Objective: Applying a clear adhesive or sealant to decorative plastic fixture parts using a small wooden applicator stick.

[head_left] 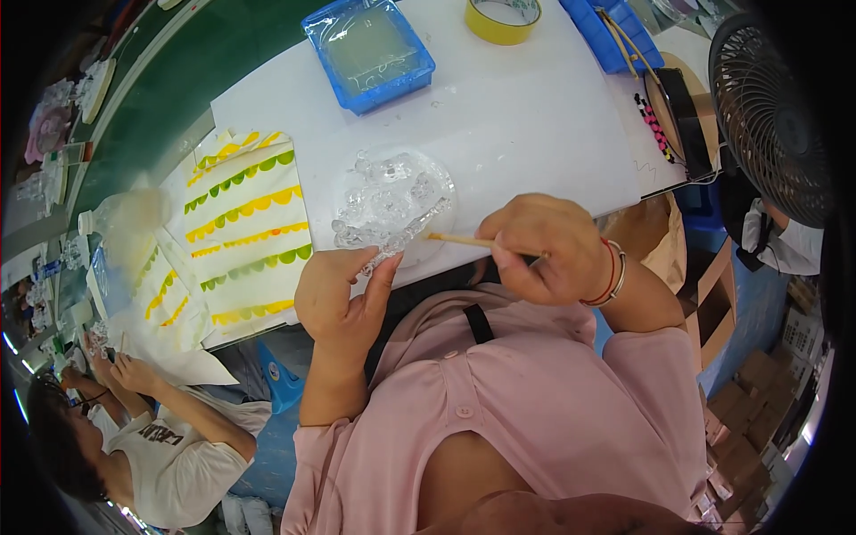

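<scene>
My left hand (341, 296) pinches a clear, knobbly glass-like piece (408, 234) between thumb and fingers, above the table's near edge. In my right hand (546, 248) is a thin wooden stick (465, 240), pointing left, its darker tip close to the clear piece. Whether the tip touches it I cannot tell. Just beyond lies a round clear dish (443, 166) with several similar transparent pieces (379, 192) heaped in it.
White sheeting (535, 134) covers the table. A blue tray (374, 94) and yellow tape roll (501, 25) lie at the far side. Patterned cloth (250, 223) is on the left, a black fan (771, 120) on the right. A co-worker (169, 446) sits at lower left.
</scene>
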A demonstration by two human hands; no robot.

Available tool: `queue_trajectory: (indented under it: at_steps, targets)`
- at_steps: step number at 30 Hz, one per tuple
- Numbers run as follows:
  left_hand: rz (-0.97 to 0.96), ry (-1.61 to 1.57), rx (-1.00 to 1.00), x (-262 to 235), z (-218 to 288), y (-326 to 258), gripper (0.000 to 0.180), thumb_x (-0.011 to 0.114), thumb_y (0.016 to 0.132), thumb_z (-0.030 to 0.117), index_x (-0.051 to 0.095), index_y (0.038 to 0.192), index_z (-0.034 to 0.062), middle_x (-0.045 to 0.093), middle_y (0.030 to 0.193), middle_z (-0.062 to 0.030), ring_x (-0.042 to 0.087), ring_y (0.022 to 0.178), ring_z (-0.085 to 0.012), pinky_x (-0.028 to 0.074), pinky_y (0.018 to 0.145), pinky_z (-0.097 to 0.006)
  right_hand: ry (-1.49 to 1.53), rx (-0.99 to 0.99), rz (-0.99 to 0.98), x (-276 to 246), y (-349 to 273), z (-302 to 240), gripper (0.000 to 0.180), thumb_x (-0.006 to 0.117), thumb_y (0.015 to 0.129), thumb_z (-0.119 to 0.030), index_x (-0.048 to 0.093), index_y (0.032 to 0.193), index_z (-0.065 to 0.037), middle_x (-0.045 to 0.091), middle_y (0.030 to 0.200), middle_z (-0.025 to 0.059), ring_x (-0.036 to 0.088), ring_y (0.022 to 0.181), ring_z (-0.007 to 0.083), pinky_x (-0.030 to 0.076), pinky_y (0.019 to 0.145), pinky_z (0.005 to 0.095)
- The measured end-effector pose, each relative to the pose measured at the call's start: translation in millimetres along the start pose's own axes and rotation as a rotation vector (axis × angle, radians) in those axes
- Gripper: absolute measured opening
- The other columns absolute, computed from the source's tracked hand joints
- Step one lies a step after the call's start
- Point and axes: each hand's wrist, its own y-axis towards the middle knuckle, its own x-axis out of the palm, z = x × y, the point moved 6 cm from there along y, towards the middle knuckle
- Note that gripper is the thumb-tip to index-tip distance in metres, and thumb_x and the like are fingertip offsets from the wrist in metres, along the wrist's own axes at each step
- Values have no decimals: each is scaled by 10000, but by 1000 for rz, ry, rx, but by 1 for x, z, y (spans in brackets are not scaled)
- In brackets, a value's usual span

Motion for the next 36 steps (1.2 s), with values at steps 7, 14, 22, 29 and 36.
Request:
queue_trajectory:
  at_steps: [7, 14, 22, 29, 36]
  targets:
    - [-9, 66, 85, 1, 8, -2, 300, 826, 692, 90, 649, 931, 45, 625, 777, -105, 587, 694, -264, 462, 617, -330, -54, 39, 52, -4, -1, 2, 258, 605, 759, 55, 511, 974, -50, 668, 787, 133, 591, 580, 217, 484, 530, 296]
    - [-76, -1, 33, -13, -12, 24, 312, 726, 813, 173, 631, 1071, 25, 628, 1006, -155, 585, 921, -313, 455, 840, -369, -147, 50, 46, -9, -4, -2, 166, 605, 751, 45, 527, 862, -52, 672, 793, 119, 583, 571, 227, 469, 510, 295]
    - [-190, -142, -142, -5, -20, 12, 272, 783, 721, 51, 673, 971, 40, 691, 918, -91, 642, 787, -231, 502, 712, -298, -100, 22, 77, -16, -4, 7, 192, 580, 771, 55, 518, 923, -46, 672, 816, 139, 590, 581, 217, 468, 517, 292]
    - [-136, -165, -166, 1, -16, 3, 262, 788, 721, 54, 673, 957, 38, 697, 902, -96, 647, 763, -217, 507, 696, -290, -126, 24, 75, -17, -2, 13, 217, 576, 789, 59, 498, 965, -42, 666, 784, 150, 595, 585, 208, 466, 515, 286]
    - [-116, -165, -141, 2, -11, 2, 253, 789, 723, 53, 667, 943, 27, 700, 904, -93, 645, 755, -215, 511, 693, -290, -87, 26, 79, -17, -3, 11, 227, 577, 791, 61, 489, 980, -32, 664, 784, 146, 599, 592, 195, 470, 531, 286]
